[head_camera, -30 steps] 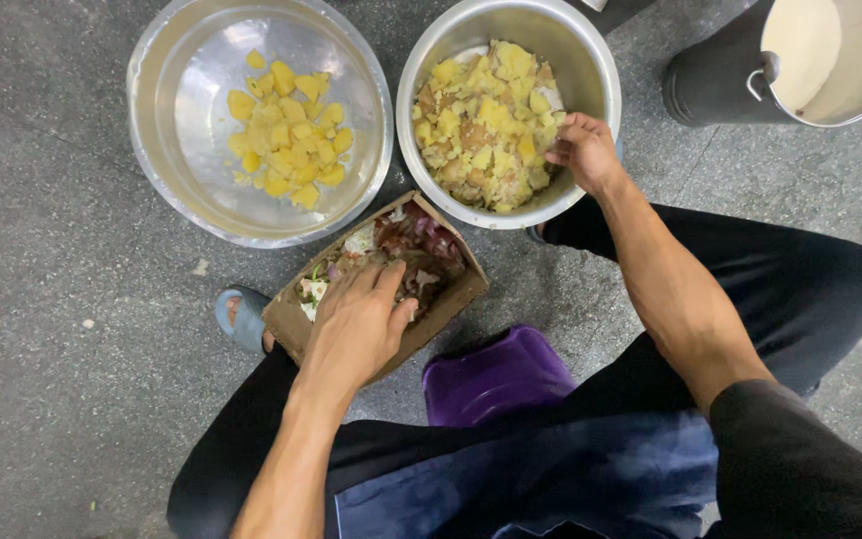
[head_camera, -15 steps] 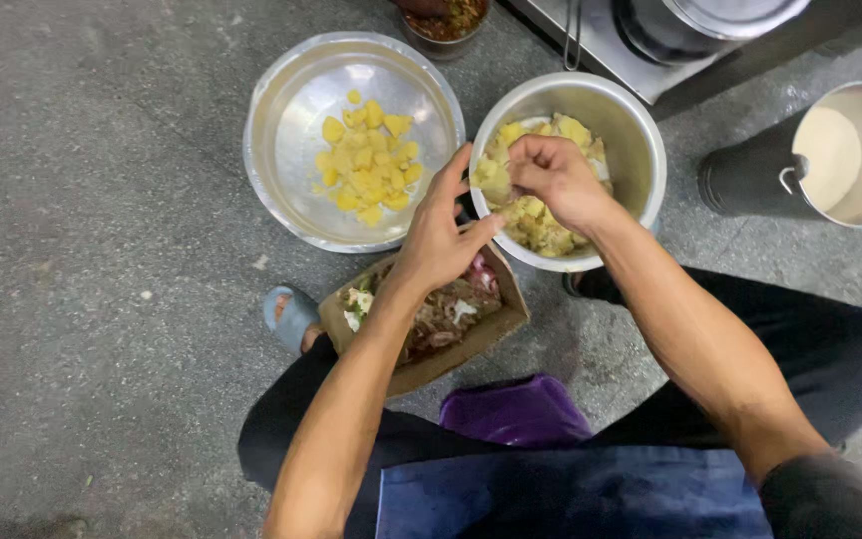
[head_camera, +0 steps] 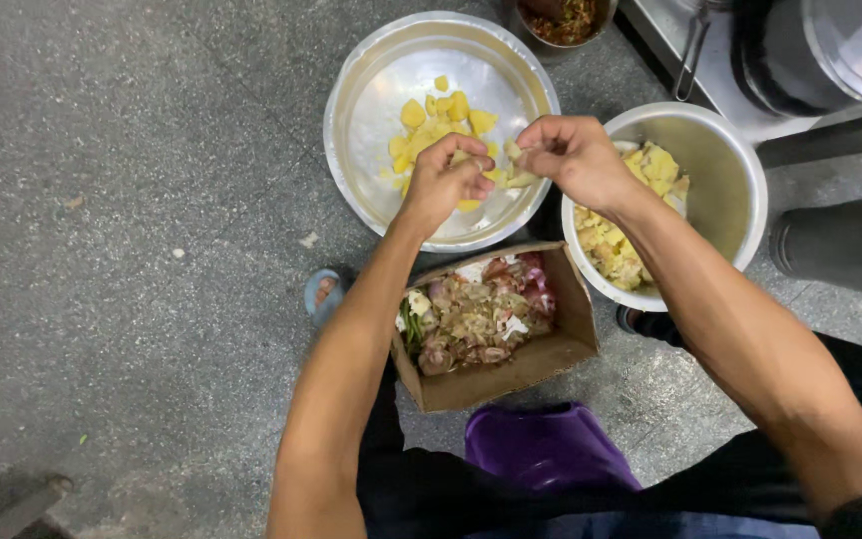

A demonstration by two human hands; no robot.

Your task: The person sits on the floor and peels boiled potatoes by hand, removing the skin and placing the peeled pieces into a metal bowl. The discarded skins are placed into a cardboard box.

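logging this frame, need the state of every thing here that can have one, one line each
left hand: closed on a small pale potato piece, over the wide bowl
right hand: closed on another pale piece
wide metal bowl: partly filled, yellow peeled pieces
deep metal bowl: partly filled, unpeeled potato chunks
cardboard box: open, holds peel scraps
lidded pot: lid on

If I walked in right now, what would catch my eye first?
Probably the two hands, left hand and right hand, meeting over the wide steel bowl of yellow potato pieces, pinching a pale piece between them. Just below sits a cardboard box heaped with peelings.
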